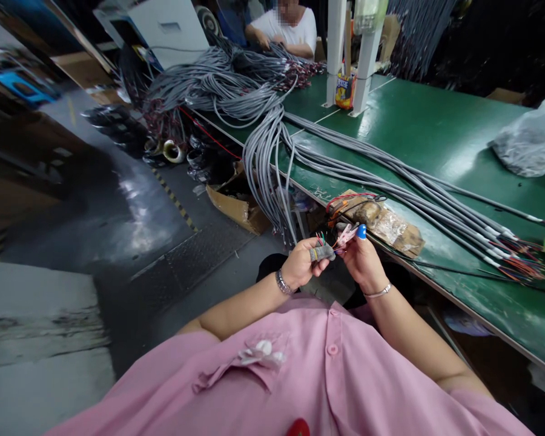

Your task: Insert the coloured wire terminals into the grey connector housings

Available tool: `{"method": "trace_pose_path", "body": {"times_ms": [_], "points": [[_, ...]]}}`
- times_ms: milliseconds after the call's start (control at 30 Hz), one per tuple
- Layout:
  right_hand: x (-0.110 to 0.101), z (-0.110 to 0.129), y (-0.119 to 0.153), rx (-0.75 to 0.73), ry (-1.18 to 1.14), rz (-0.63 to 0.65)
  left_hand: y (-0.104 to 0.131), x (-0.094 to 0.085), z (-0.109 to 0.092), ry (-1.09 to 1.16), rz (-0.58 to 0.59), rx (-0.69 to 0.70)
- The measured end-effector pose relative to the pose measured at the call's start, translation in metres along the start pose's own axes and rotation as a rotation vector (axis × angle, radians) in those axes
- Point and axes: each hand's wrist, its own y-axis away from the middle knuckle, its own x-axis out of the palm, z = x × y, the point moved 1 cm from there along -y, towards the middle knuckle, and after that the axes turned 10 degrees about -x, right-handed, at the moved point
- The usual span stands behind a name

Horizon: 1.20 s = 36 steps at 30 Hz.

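Observation:
In front of my shirt, my left hand point(303, 262) is closed with a grey cover on its thumb, pinching thin coloured wires point(320, 240) whose ends fan out above the fingers. Close beside it on the right, my right hand point(364, 259) is closed, a blue cover on its thumb tip. Between that thumb and the fingers is a small pink clip-like piece point(346, 235), its exact kind too small to make out. Fine wires run in the narrow gap between both hands. Just beyond lies a wooden block point(395, 229) partly wrapped in clear film, at the bench edge.
A green bench point(413, 130) carries long grey cables point(381, 180) with stripped, coloured ends. More cables point(267, 157) hang over its near edge, above a cardboard box point(238, 209). White posts point(335, 54) stand on the bench, a plastic bag point(533, 136) lies right, and a person point(295, 30) sits across.

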Motion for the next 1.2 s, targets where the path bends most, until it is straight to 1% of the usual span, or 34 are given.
{"method": "trace_pose_path", "body": {"times_ms": [200,333,467,567,633,833,900,967,1000,1033,1067,1200], "points": [[0.003,0.001,-0.001,-0.023,-0.086,-0.094,-0.001,-0.001,0.005,-0.034,0.012,-0.025],[0.003,0.001,-0.001,0.008,-0.115,-0.043,0.001,0.000,0.004,-0.023,0.014,-0.019],[-0.001,0.001,0.001,0.091,-0.100,-0.035,0.005,0.000,0.004,-0.030,-0.001,-0.014],[-0.003,0.002,0.003,0.139,-0.113,-0.015,0.012,0.000,0.006,-0.018,-0.031,0.013],[-0.002,0.004,0.004,0.138,-0.118,-0.009,0.017,0.001,0.008,-0.018,-0.064,0.046],[0.000,0.004,0.006,0.046,-0.063,-0.057,0.026,0.011,0.010,0.007,-0.154,0.132],[0.000,0.002,0.008,-0.051,0.010,-0.089,0.025,0.014,0.010,0.013,-0.163,0.136],[-0.002,0.000,0.009,-0.167,0.115,-0.148,0.024,0.015,0.009,0.019,-0.166,0.131],[-0.003,-0.001,0.009,-0.203,0.151,-0.175,0.023,0.015,0.008,0.024,-0.166,0.127],[-0.004,-0.002,0.008,-0.209,0.161,-0.186,0.022,0.016,0.008,0.029,-0.165,0.125],[-0.004,-0.003,0.007,-0.182,0.141,-0.177,0.021,0.016,0.008,0.035,-0.164,0.125],[-0.004,-0.005,0.000,0.027,-0.067,-0.065,0.018,0.018,0.008,0.051,-0.165,0.128]]}}
